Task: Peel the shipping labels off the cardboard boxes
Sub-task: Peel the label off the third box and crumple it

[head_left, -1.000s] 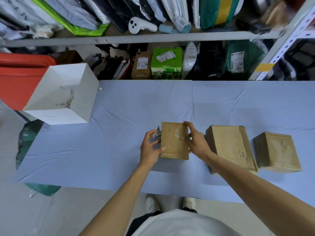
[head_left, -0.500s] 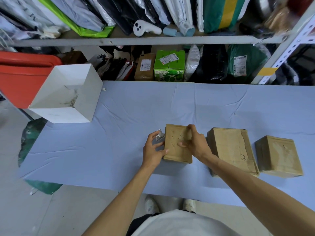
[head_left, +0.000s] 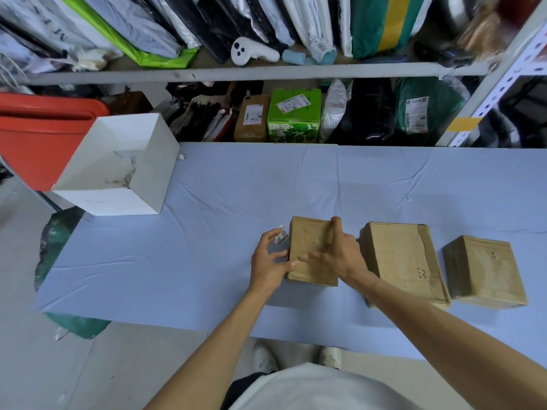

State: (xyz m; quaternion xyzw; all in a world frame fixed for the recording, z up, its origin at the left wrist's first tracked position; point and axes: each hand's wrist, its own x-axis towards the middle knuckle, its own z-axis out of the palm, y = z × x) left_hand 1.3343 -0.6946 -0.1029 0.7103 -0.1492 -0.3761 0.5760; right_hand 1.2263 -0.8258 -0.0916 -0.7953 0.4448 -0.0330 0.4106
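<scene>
At frame centre, the left hand [head_left: 270, 261] pinches a crumpled label [head_left: 280, 236]; the right hand [head_left: 337, 255] lies open on the cardboard box [head_left: 310, 255].

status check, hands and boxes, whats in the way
Left hand pinching crumpled label scrap, thumb steadying leftmost box. Right hand flat on that box's top. No label showing on its top. Nothing blocking.

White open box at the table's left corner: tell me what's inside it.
The white box shows only grey smudges or scraps on its floor; they are too small to identify. Its near wall hides part of the floor.
</scene>
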